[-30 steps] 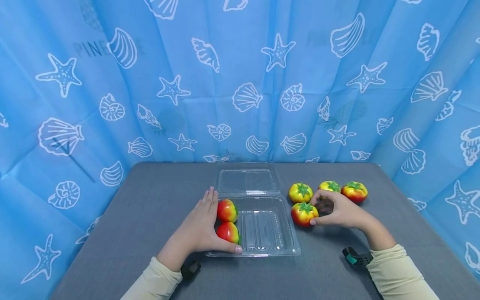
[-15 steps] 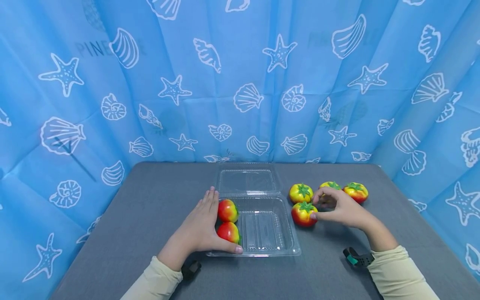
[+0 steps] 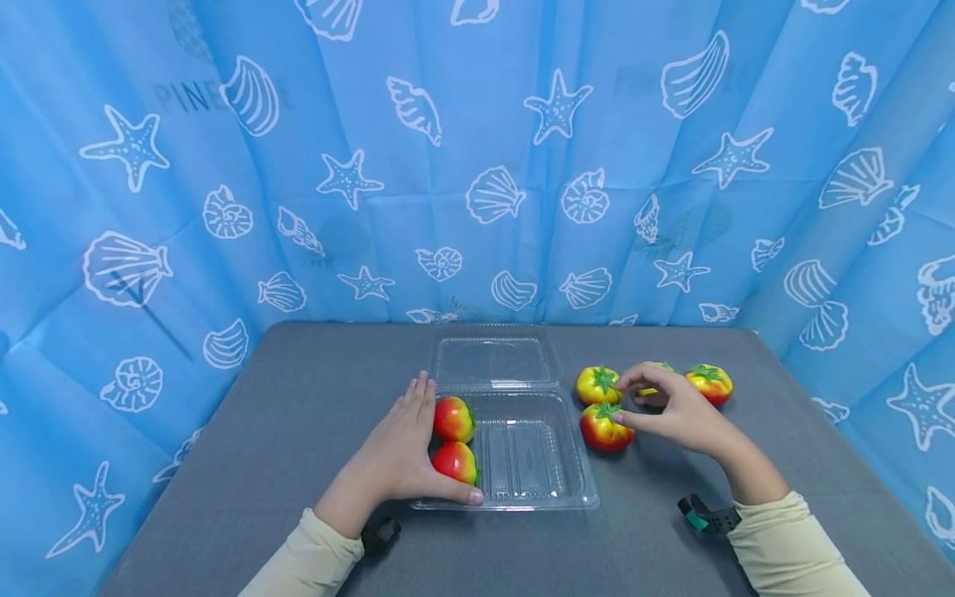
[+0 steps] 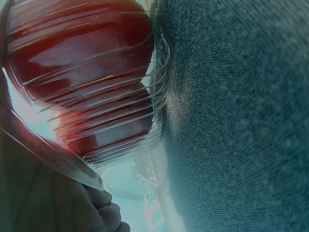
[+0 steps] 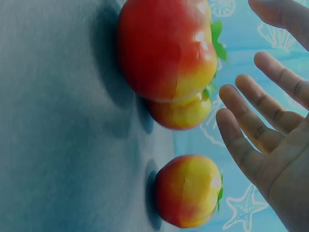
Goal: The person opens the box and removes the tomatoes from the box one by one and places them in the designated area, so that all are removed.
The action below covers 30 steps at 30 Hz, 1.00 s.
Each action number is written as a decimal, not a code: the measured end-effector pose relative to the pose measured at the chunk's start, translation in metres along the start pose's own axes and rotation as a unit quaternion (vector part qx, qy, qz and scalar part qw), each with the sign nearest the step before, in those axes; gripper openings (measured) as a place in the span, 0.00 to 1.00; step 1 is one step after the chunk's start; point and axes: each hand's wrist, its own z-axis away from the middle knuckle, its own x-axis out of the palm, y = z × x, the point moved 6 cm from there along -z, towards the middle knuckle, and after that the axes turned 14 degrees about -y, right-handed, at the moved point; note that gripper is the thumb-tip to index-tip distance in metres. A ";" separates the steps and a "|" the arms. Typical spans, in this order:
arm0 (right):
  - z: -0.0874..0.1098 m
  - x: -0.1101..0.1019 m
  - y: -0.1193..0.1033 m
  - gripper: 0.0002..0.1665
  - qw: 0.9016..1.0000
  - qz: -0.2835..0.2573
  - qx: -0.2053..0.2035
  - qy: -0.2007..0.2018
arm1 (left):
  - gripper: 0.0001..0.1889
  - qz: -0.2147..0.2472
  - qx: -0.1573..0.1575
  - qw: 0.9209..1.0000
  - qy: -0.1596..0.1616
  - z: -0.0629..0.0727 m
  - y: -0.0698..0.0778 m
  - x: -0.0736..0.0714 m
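My left hand [image 3: 395, 456] rests along the left rim of a clear plastic clamshell box [image 3: 522, 500], fingers straight, thumb over the near corner. Inside, against the left wall, two red-and-yellow tomatoes [image 3: 453, 463] lie one behind the other. In the left wrist view their red sides [image 4: 82, 53] show through the ribbed wall. My right hand [image 3: 682, 414] hovers right over a tomato [image 3: 603, 433] beside the box, thumb at its green top. In the right wrist view its fingers [image 5: 241, 108] are spread and loosely bent, apart from the large near tomato [image 5: 164, 53].
Behind the near tomato sits a yellower one [image 3: 595, 385]. Another tomato [image 3: 647, 392] is partly hidden by my right hand, with one more [image 3: 712, 385] at far right. The box's lid [image 3: 492, 361] lies folded back. A blue curtain [image 3: 448, 166] surrounds the grey table [image 3: 336, 365].
My right hand has risen a little and its thumb has shifted from the near tomato's side up to its top. The left hand and box stay in place.
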 end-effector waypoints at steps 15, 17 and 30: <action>0.001 0.010 -0.039 0.21 0.999 -0.015 -0.046 0.011 | 0.80 0.007 0.000 1.000 0.003 -0.001 -0.002 0.002; 0.000 0.015 -0.046 0.20 0.997 -0.030 -0.069 0.007 | 0.80 0.009 0.002 1.000 0.005 -0.001 -0.002 0.001; -0.019 0.070 -0.092 0.19 0.986 -0.090 -0.122 -0.068 | 0.81 -0.009 0.000 1.000 0.012 -0.001 -0.003 0.001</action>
